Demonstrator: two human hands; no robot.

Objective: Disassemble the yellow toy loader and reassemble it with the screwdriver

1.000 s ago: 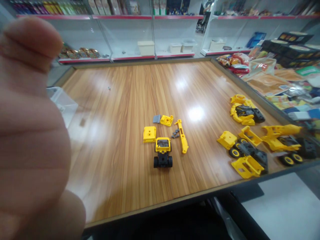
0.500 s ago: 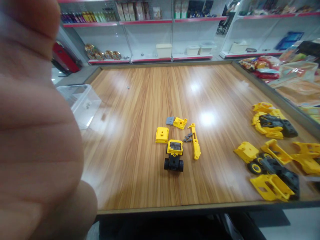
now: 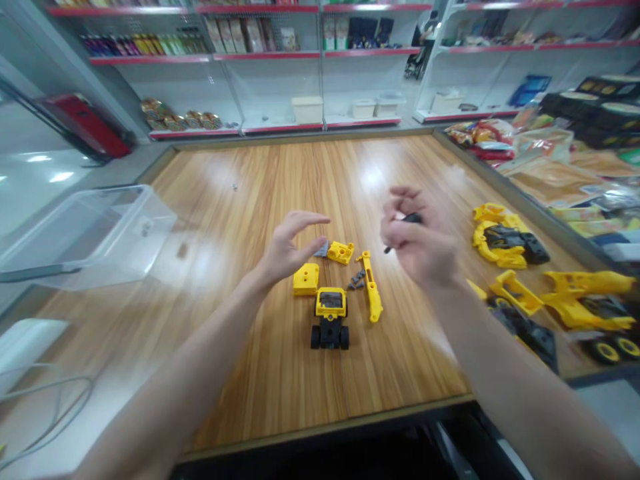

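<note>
Above the middle of the table my left hand is raised with thumb and fingers apart, holding nothing. To its right, my right hand is closed around a small black screwdriver, mostly hidden by the fingers. Below the hands stands a toy truck chassis with a yellow cab and black wheels. Around it lie a yellow block, a yellow bracket with a grey piece beside it, a long yellow arm and several grey screws.
A clear plastic box sits at the left of the wooden table. More yellow and black toy vehicle parts lie along the right side. A white object with cables is at the near left. Packaged goods are beyond the right edge.
The large blurred hand near the camera at the left is gone from there. Both hands now show over the table, the right one holding the screwdriver. The view has shifted right slightly.
</note>
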